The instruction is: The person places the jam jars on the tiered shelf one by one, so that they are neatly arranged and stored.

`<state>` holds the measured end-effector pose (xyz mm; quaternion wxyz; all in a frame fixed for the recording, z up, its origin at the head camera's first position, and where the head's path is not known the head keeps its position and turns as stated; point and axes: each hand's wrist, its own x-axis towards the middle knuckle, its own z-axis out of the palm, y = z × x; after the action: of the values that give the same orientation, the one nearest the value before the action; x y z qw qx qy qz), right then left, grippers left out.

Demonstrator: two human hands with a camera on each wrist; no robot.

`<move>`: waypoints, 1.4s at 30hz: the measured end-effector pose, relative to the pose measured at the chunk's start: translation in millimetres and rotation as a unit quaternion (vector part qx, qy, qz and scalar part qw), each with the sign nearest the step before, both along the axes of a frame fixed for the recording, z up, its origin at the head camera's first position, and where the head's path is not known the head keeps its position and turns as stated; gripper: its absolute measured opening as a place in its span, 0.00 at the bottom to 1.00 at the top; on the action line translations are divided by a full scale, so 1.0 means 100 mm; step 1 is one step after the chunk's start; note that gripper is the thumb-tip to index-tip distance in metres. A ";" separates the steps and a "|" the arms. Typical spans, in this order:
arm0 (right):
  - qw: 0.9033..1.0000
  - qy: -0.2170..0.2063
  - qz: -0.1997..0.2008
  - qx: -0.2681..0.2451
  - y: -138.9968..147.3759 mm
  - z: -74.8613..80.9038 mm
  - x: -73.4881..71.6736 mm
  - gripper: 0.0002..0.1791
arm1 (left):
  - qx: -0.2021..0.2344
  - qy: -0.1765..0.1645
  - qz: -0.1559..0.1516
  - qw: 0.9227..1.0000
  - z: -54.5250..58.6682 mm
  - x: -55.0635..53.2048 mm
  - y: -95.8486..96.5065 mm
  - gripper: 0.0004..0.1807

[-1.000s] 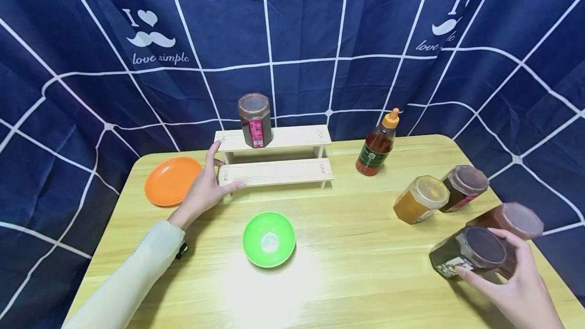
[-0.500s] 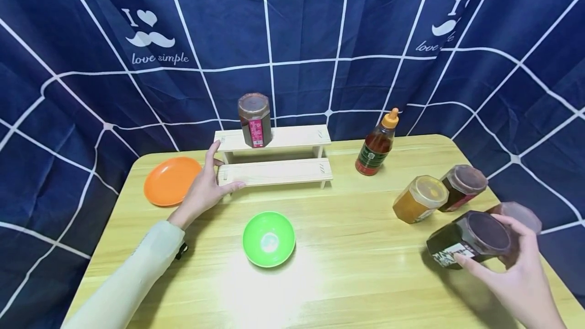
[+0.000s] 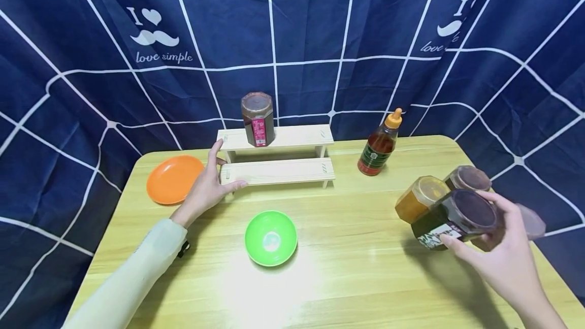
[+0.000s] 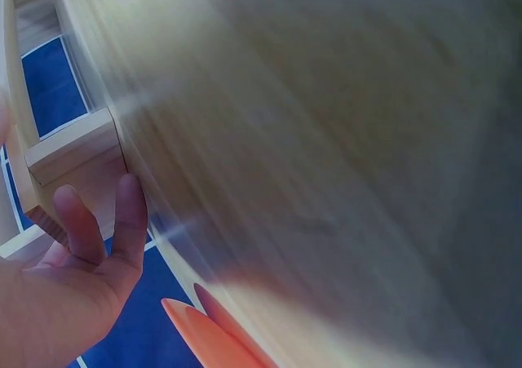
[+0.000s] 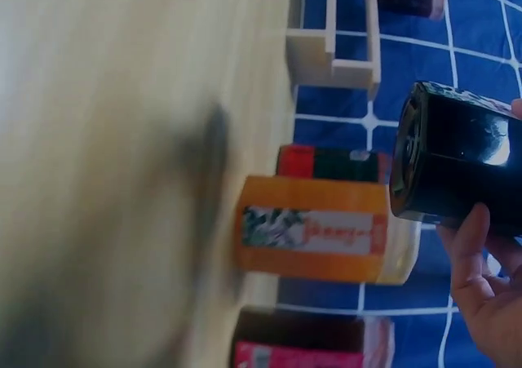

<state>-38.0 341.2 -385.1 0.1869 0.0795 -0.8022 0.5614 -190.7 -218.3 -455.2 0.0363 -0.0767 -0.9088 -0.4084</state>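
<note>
My right hand (image 3: 502,253) grips a dark jar with a white label (image 3: 452,217) and holds it tilted just above the table, in front of the other jars. The right wrist view shows that black jar (image 5: 461,160) in the air with my fingers (image 5: 473,258) under it. My left hand (image 3: 207,187) rests with straight fingers against the left end of a two-step wooden shelf (image 3: 281,170), thumb along the lower step. In the left wrist view my fingers (image 4: 122,221) touch the shelf's end (image 4: 73,152). A dark jar with a red label (image 3: 258,118) stands on the top step.
An amber jar (image 3: 418,199), a dark red jar (image 3: 468,177) and a further jar (image 3: 532,222) behind my hand stand at the right. An orange-capped sauce bottle (image 3: 379,143) stands behind them. A green bowl (image 3: 270,237) sits mid-table, an orange plate (image 3: 173,179) at the left.
My right hand has lifted the dark jar off the table and carried it up and left, in front of the amber jar. The left hand has stayed on the shelf.
</note>
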 end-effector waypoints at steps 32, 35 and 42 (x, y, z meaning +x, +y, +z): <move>0.990 0.020 0.119 -0.071 -0.98 0.47 -1.09 0.55 | 0.000 0.025 -0.002 1.000 -0.11 -0.06 -0.05 0.73; 0.991 0.026 0.114 -0.057 -1.07 0.47 -1.20 0.54 | -0.005 0.013 -0.003 1.000 -0.04 -0.04 -0.02 0.72; 0.993 0.026 0.114 -0.007 -1.26 0.42 -1.47 0.52 | -0.002 0.010 -0.001 1.000 -0.06 -0.04 -0.02 0.72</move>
<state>-185.2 215.7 -342.7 0.1429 0.1837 -0.7786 0.5828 -194.2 -220.7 -460.9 0.0448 -0.0823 -0.9091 -0.4058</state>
